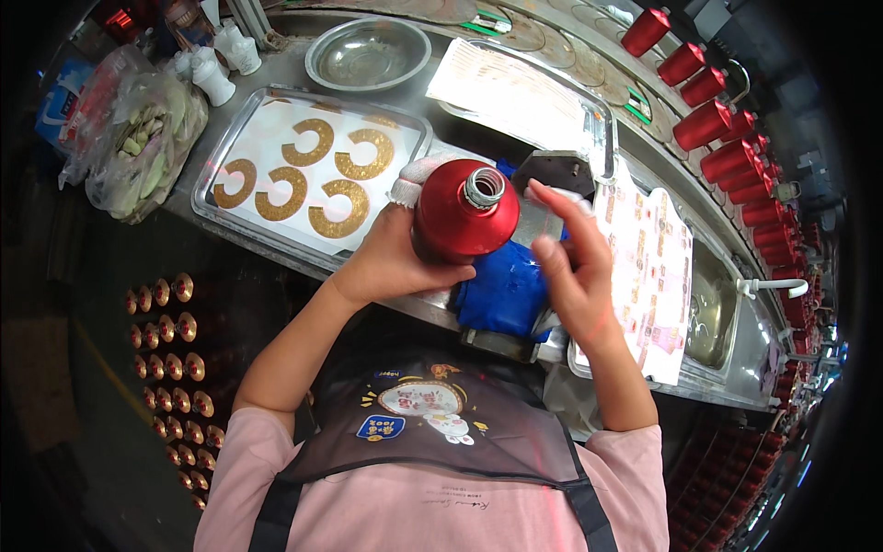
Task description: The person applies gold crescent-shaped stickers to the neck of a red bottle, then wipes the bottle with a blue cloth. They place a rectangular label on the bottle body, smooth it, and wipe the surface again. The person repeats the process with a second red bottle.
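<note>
My left hand [397, 256] grips a red bottle [458, 221] with a bare metal threaded neck, held upright over the bench edge. White fingertip covers show on that hand behind the bottle. My right hand [572, 267] hovers just right of the bottle, fingers apart; whether a thin clear label sits on its fingertips I cannot tell. A crumpled blue cloth [504, 290] lies under both hands. To the left, a metal tray [241, 212] holds several gold C-shaped collar stickers [340, 207] on white backing.
A round metal bowl [368, 53] and a second tray with a label sheet [515, 92] sit behind. Sticker sheets [653, 267] lie at right. Red bottles [727, 156] line a conveyor at the right rim. Gold caps [170, 359] fill a crate lower left. Bagged items [147, 138] rest far left.
</note>
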The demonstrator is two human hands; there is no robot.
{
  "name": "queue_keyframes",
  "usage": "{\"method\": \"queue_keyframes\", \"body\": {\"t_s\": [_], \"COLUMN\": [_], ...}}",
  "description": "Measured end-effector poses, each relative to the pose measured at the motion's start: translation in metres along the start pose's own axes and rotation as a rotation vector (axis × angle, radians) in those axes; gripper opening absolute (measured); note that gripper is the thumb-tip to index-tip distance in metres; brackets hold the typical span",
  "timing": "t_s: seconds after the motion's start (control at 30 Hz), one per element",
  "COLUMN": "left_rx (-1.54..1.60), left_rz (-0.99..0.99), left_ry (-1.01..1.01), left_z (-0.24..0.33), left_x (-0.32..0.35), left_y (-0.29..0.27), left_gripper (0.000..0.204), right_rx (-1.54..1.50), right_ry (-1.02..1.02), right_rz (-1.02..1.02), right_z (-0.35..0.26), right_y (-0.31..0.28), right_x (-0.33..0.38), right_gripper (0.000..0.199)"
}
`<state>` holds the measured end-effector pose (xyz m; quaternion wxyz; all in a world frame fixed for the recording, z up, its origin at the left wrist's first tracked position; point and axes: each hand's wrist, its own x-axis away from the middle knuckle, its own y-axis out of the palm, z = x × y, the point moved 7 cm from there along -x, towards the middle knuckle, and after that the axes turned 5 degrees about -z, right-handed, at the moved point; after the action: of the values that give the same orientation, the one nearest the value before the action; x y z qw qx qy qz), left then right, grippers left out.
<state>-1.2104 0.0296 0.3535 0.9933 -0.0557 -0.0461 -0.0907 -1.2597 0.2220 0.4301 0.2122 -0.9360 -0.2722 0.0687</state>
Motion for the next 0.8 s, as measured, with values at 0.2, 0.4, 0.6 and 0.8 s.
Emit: {"method": "queue_keyframes", "body": {"t_s": [0.2, 0.4, 0.6, 0.8], "left_rx": [0.039, 0.141, 0.207, 1.059], "left_rz": [-0.062, -0.08, 0.07, 0.272], "left_ry": [0.036, 0.018, 0.054, -0.129], "left_z": [-0.009, -0.024, -0.012, -0.036], "left_x": [-0.004, -0.011, -0.015, -0.037], "left_y": [-0.01, -0.029, -0.034, -0.061], "left_gripper": [0.084, 0.096, 0.102, 0.068], "right_rx": [0.127, 0.153, -0.004, -0.349], "right_ry": [-0.066, 0.003, 0.07, 0.328], "right_rz": [-0.045, 0.031, -0.1, -0.16], "right_z": [0.008, 0.015, 0.029, 0.046], "right_y": [0.041, 0.057, 0.068, 0.071], "right_x": [0.001, -0.004, -0.04, -0.058], "right_gripper": [0.088, 0.092, 0.073, 0.051]}}
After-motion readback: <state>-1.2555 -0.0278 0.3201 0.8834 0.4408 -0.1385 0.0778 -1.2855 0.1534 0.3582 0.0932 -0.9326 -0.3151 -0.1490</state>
